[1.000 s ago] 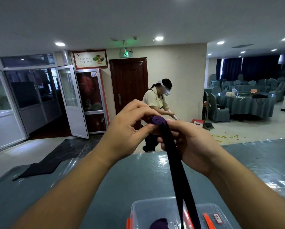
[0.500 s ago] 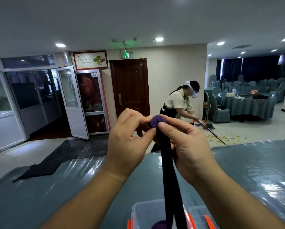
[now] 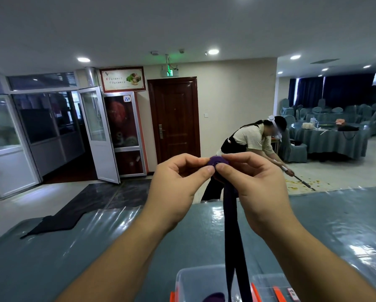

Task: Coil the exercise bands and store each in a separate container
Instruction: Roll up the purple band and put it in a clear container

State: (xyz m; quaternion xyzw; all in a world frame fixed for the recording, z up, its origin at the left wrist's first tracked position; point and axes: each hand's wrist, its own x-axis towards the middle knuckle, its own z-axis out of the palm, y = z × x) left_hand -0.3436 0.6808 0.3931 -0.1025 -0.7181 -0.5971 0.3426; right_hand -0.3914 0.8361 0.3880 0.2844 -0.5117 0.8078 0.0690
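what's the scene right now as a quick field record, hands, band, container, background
left hand: pinches the coil's left side
right hand: pinches the coil's right side
purple band: small coil at the top, long tail hanging straight down
clear container: at the bottom edge, open, the tail hangs into it beside a purple shape, perhaps more band
table: teal cloth under glossy plastic
background: a person bends over, sweeping the floor near a dark wooden door
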